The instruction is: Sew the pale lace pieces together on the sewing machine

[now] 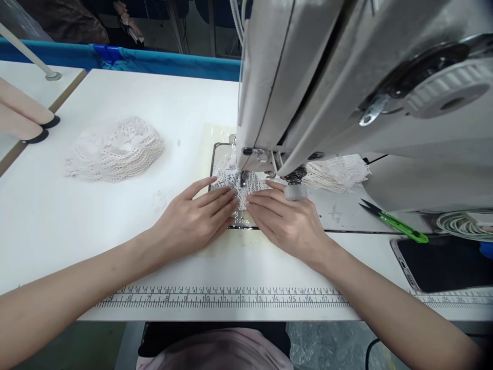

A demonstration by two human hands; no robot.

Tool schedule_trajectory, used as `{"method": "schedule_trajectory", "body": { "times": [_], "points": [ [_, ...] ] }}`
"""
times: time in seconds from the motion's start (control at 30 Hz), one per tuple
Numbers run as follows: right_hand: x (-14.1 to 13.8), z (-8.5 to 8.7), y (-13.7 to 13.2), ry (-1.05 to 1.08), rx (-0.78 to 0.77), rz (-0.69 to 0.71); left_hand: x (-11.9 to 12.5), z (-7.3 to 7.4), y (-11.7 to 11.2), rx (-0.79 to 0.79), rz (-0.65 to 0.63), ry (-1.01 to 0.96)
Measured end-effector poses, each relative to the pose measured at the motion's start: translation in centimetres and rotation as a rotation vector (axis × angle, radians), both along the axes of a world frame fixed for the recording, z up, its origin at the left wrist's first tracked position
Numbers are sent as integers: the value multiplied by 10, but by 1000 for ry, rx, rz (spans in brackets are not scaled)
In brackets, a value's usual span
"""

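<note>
A piece of white lace (242, 191) lies under the presser foot (243, 178) of a sewing machine (265, 92). My left hand (198, 216) lies flat at the lace's left side, its fingers stretched out and the tips on the fabric. From the right, my right hand (287, 218) presses the lace with its fingers extended, partly behind the machine's tension knob (296, 192). Both sets of fingertips are close to the foot, with a narrow strip of lace showing between them. The needle itself is hard to make out.
A pile of white lace pieces (117, 149) sits on the left of the table, and more lace (337, 173) is behind the machine head. Green thread snips (400, 223) and a phone (447, 262) lie at right. A ruler strip (231, 298) runs along the front edge.
</note>
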State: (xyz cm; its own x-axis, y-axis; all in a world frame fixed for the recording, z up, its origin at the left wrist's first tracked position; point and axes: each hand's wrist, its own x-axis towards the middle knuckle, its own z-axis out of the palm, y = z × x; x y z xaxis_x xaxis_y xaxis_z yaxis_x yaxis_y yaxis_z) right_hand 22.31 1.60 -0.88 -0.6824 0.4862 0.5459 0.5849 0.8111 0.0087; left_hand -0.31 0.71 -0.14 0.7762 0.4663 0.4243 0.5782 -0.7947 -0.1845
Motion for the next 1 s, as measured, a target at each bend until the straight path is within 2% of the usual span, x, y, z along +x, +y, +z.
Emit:
{"method": "schedule_trajectory", "body": {
  "times": [0.37,0.73,1.0],
  "points": [
    [-3,-2,6,-33,-2,-78,1,-6,11,-36,51,-45],
    [-2,-4,3,-50,29,-100,0,-4,1,-32,62,-19],
    [-2,-4,3,-39,26,-103,-1,-4,3,-43,74,-38]
  ]
}}
